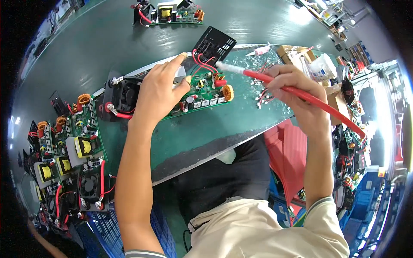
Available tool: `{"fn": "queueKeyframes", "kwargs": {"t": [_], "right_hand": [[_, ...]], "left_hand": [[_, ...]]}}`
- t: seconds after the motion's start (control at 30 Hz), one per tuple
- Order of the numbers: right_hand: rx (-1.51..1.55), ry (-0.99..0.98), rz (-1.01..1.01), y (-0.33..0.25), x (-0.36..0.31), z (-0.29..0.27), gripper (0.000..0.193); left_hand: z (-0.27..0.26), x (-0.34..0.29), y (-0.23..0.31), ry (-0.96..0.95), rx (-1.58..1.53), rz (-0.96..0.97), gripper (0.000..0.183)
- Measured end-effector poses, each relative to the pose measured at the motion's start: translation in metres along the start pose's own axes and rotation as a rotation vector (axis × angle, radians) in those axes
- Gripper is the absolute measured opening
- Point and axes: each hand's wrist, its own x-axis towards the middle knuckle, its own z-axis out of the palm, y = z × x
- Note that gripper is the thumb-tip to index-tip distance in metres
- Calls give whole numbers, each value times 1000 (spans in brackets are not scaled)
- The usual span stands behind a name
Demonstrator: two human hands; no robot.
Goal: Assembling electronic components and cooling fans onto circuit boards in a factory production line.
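Note:
A green circuit board [195, 91] lies on the bench in front of me, with a copper-wound coil [228, 92] at its right end. My left hand [160, 88] grips the board from above, thumb and index finger around a grey block [179, 74], the other fingers partly hidden. A black fan [128, 95] on a black end plate stands left of that hand. Red wires run from the board to a tilted black slotted panel [214, 44]. My right hand [297, 88] is closed around a long red brush [318, 103], its whitish tip above the board's right end, near the panel.
Several similar boards [84, 118] stand at the left, and another board [172, 15] sits at the far side. Small white connectors [263, 99], a small tube [259, 50] and a cardboard box [297, 53] lie right. Below the bench are red sheets [286, 157] and a blue crate [124, 230].

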Motion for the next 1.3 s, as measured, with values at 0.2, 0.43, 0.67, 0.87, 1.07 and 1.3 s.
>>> {"fn": "queueKeyframes", "kwargs": {"t": [0.2,0.43,0.67,0.87,1.07,1.3], "right_hand": [[173,96,348,-21,-11,38,17],[-114,40,-39,-8,-2,64,21],[-48,-8,-58,-18,1,78,23],[-340,163,-153,-10,1,42,28],[-179,713,97,25,-10,-90,18],[-618,372,257,141,-91,-103,30]], "left_hand": [[1,-1,-4,11,1,17,51],[1,0,0,0,-14,0,51],[-2,-2,-4,14,9,20,50],[-1,11,4,-12,-27,40,50],[-19,2,8,-171,24,-65,63],[-45,4,28,-357,42,-240,75]]}}
